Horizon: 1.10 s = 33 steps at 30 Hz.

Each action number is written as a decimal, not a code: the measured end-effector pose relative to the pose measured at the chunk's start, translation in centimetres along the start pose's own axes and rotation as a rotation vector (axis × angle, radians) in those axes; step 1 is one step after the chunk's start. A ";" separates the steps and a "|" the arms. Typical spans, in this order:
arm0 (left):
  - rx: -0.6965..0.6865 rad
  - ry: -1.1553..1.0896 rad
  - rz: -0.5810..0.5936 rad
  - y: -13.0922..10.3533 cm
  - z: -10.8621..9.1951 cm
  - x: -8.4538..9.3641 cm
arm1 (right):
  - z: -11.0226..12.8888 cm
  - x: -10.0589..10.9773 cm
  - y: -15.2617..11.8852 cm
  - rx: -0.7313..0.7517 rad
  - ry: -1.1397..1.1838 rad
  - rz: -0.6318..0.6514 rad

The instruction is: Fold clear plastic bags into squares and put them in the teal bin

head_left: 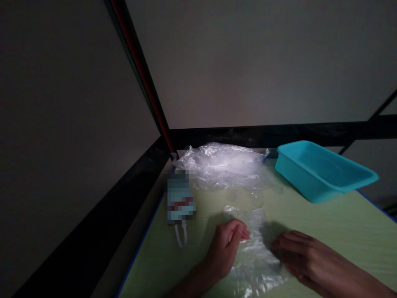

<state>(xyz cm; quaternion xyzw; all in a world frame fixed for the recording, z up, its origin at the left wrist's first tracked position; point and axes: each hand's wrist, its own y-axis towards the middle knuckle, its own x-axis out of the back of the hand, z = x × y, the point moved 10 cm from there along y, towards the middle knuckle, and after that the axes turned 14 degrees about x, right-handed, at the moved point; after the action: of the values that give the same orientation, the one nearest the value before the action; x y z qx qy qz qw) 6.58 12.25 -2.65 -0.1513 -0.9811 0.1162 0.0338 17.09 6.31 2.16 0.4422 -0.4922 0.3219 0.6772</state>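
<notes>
A clear plastic bag (259,248) lies flat and slightly wrinkled on the table in front of me. My left hand (226,246) rests at the bag's left edge, its fingers curled in and the thumb pressed against them. Whatever may be between those fingers is hidden. Along the bag's right edge is my right hand (305,256), palm down with the fingers bent. Motion smears its fingertips, so I cannot see whether they grip the plastic. Behind this bag, a heap of clear plastic bags (223,163) is spread along the back of the table.
A turquoise plastic basin (297,178) stands at the back right of the pale green table (335,223). On the left lies a blurred-out pale blue packet (180,196) with a white loop (181,238). Walls meet behind the table, with a dark ledge (235,136).
</notes>
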 end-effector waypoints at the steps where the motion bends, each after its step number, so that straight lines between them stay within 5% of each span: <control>1: 0.000 0.001 0.000 0.0 0.0 0.0 | -0.1 0.2 0.0 -0.017 0.009 0.004; 7: -0.012 0.014 0.004 0.0 0.3 0.0 | -0.8 0.2 -0.1 -0.101 0.131 0.123; 18: 0.004 0.044 -0.025 0.0 0.2 0.2 | -4.3 -0.4 -1.4 -0.389 0.332 0.012; 28: 0.058 0.148 -0.239 0.6 -0.4 4.6 | -7.9 -2.0 -2.4 -0.626 0.684 -0.391; 33: 0.081 0.181 -0.293 0.9 0.1 5.7 | -8.8 -3.2 -2.7 -0.723 0.687 -0.465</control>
<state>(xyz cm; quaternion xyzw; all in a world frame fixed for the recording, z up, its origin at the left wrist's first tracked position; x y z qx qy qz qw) 1.37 14.77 -2.77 -0.0151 -0.9801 0.1352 0.1446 21.80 13.27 -2.76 0.1480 -0.2112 0.0999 0.9610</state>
